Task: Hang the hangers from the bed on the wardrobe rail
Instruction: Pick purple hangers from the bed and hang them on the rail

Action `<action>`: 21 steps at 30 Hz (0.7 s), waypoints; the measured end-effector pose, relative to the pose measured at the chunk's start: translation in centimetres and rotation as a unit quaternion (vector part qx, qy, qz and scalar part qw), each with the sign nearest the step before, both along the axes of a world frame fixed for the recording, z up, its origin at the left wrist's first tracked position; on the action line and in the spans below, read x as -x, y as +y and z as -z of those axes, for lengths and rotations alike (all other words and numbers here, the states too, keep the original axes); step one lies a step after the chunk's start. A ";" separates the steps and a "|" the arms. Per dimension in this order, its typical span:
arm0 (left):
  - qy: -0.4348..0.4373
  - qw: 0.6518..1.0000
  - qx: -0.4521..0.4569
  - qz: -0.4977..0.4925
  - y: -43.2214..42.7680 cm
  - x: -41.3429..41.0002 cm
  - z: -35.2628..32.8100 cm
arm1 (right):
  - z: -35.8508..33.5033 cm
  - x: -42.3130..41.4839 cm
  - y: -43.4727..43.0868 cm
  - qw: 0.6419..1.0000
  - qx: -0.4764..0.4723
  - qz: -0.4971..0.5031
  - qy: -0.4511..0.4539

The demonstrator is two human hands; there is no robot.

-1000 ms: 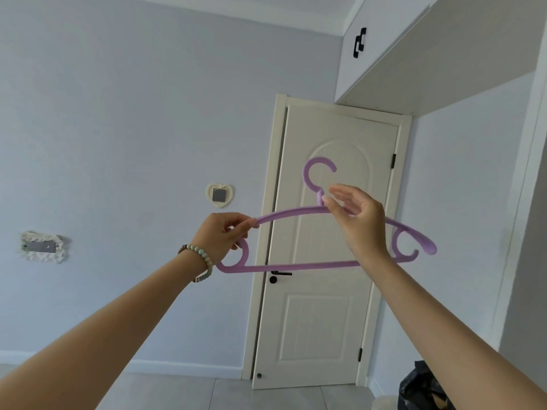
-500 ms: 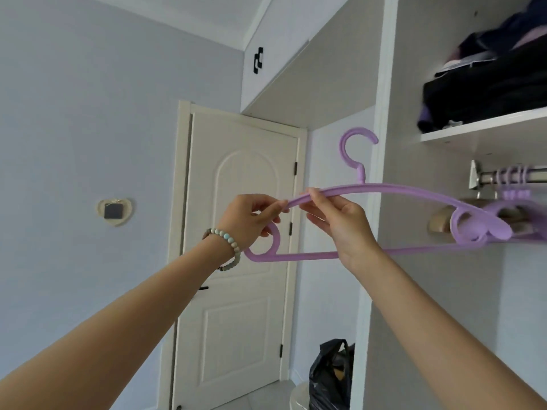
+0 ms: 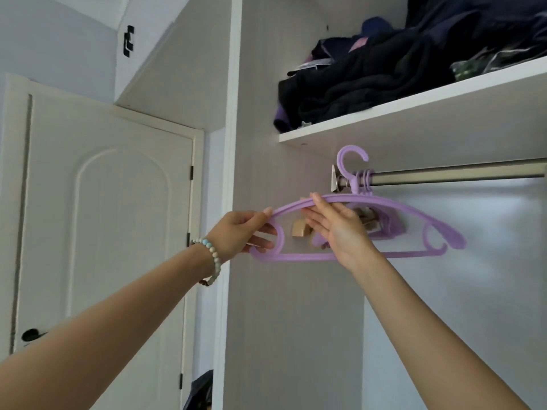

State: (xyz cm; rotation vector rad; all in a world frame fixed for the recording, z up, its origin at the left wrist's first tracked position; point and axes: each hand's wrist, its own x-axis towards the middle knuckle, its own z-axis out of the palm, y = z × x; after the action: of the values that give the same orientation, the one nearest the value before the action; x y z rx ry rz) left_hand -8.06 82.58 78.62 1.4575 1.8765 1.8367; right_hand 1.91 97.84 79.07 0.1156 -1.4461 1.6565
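Observation:
A purple plastic hanger (image 3: pixel 414 216) is held up level in front of the wardrobe rail (image 3: pixel 455 174). Its hook rises just above the rail's left end, near the bracket, apart from the metal. My left hand (image 3: pixel 241 233) pinches the hanger's left shoulder and loop. My right hand (image 3: pixel 337 229) grips the top bar near the middle, fingers spread over it. Several more purple hangers (image 3: pixel 365 180) hang on the rail right behind the hook, bunched at the left end. The bed is out of view.
A white shelf (image 3: pixel 414 112) sits right above the rail, piled with dark folded clothes (image 3: pixel 384 69). The wardrobe's side panel (image 3: pixel 293 291) stands left of the rail. A white door (image 3: pixel 103 232) is at left, a black bag (image 3: pixel 201 392) at the bottom.
My view and both hands swung right from the door to the wardrobe. The hanger went up and right, and its hook now stands at the rail's left end.

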 end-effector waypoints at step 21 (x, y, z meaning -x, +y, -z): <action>0.168 0.982 -0.003 -0.086 20.1 -1.7 -2.8 | -2.9 0.9 19.6 0.979 0.020 0.194 -0.057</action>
State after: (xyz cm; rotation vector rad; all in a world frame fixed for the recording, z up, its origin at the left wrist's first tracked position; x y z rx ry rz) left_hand -6.35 102.67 81.46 1.7507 2.2156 1.7536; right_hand 0.99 117.40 82.01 -0.2725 -1.4128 1.3863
